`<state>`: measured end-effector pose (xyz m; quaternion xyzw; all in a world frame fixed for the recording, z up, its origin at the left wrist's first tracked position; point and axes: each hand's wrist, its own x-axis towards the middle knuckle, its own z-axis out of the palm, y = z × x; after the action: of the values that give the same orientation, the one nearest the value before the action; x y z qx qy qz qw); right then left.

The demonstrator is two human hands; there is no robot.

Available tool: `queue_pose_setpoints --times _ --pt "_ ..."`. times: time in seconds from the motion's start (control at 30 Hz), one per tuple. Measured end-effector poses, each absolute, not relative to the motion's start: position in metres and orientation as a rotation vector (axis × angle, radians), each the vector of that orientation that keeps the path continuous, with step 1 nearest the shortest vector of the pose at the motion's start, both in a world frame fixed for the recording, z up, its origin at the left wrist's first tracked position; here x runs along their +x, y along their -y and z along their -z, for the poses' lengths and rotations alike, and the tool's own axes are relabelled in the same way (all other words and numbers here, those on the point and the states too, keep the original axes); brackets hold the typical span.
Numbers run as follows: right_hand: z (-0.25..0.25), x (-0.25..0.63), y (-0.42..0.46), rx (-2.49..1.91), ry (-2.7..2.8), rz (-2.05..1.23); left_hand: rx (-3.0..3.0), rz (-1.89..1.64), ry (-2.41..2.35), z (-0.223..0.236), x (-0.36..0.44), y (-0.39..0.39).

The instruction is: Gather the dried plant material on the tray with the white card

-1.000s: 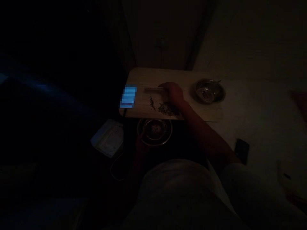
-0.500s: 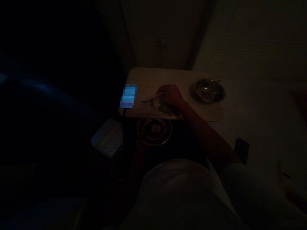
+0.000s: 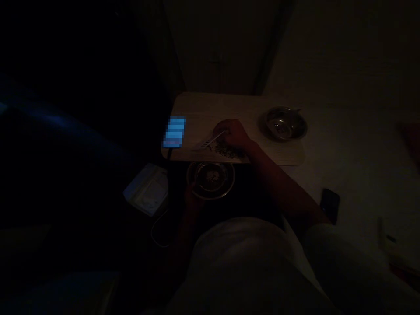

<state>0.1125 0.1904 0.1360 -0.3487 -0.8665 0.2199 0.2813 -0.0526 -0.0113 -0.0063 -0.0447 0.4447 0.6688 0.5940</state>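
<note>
On the head feed, the only view I have, the picture is very dim, so I'm reading shapes more than detail. The person's right hand point(image 3: 232, 134) rests on a pale wooden board point(image 3: 200, 109), curled nearly closed around a thin pale strip point(image 3: 210, 141). The strip runs out from the fingers toward the lower left, tilted across the board, with its far end low over the surface. It could be a blade, but I can't tell in this light. Just below the hand lies a scattered heap of dark chopped herb point(image 3: 227, 152), touching the underside of the hand and close to the strip.

The left hand point(image 3: 193, 197) sits low and in deep shadow at the near rim of a round metal dish point(image 3: 210, 180), which holds a small pale pile point(image 3: 211, 177). I can't tell how far open that hand is or whether it has hold of the dish.

A steel bowl point(image 3: 285, 124) stands on the board to the right of the right hand, well apart from the herb. Left of the board's edge glows a pixelated blue patch point(image 3: 175, 131), too blurred for me to identify. Lower left, a white packet point(image 3: 146, 190) lies beside a thin white cable point(image 3: 159, 229). To the right, a black phone point(image 3: 330, 205) lies on a pale surface point(image 3: 357, 162), just past the right forearm point(image 3: 282, 179)
</note>
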Motion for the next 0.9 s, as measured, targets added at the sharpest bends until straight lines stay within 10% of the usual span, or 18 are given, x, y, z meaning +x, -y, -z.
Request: queue_pose_setpoints --times 0.9 --pt "-0.157 0.097 -0.183 -0.810 2.403 -0.777 -0.056 -1.589 -1.016 -0.001 -0.048 0.011"
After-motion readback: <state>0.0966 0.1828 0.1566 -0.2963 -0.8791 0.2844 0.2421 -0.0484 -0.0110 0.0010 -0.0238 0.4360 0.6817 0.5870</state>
